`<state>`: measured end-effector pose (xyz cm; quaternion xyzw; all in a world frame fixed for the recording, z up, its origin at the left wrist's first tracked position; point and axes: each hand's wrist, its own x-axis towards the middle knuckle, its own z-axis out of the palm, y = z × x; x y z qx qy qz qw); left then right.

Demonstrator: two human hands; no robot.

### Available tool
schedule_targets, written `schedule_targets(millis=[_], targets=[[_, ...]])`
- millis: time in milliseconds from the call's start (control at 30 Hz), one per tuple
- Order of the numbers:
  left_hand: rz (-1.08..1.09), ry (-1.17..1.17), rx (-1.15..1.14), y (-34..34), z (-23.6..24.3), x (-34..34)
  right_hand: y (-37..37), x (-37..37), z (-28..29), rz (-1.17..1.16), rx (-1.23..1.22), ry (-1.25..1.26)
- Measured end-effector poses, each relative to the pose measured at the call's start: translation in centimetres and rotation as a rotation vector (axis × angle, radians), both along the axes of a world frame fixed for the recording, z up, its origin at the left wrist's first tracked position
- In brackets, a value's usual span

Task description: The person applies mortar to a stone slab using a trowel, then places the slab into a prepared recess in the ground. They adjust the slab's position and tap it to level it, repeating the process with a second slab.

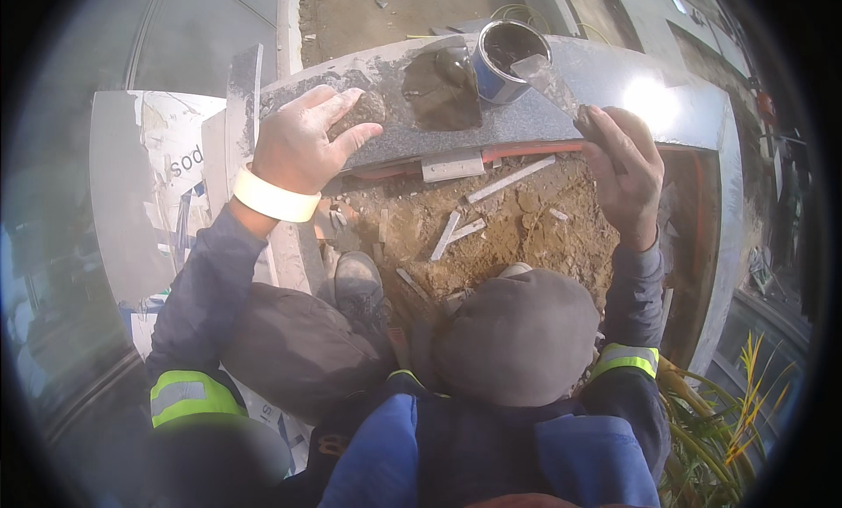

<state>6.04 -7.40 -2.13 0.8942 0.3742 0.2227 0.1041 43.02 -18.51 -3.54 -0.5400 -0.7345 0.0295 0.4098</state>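
Observation:
My left hand (307,139) rests on the near edge of a grey polished stone slab (526,113), fingers curled over a small dark lump (361,110) of mortar or stone. My right hand (624,170) grips the handle of a putty knife (548,78), whose grey-smeared blade points up toward a blue can (504,60) standing on the slab. The can holds dark paste. A dark wet patch (443,91) of the same paste lies on the slab between my hands.
Below the slab lies loose brown soil (517,218) with several white stone strips. My knees and a grey shoe (358,284) are over it. Paper sheets (171,183) lie at left, green-yellow plant leaves (737,420) at lower right. An orange pipe runs under the slab edge.

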Motion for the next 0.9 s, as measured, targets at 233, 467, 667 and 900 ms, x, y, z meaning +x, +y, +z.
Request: schedule_targets(millis=[233,467,667,900], targets=[[-0.019,0.052,0.008,0.3,-0.1,0.5,0.3,1.1,3.7,0.035,-0.048,-0.389],[0.006,-0.077,-0.125,0.2,-0.3,-0.1,-4.7,8.7,-4.0,-0.542,-0.238,0.183],[0.059,0.025,-0.184,0.3,-0.6,-0.3,-9.4,4.5,-10.4,-0.771,-0.461,-0.061],[0.069,0.030,-0.228,0.0,-0.6,-0.2,-6.4,3.2,-10.9,-0.629,-0.554,-0.023]])
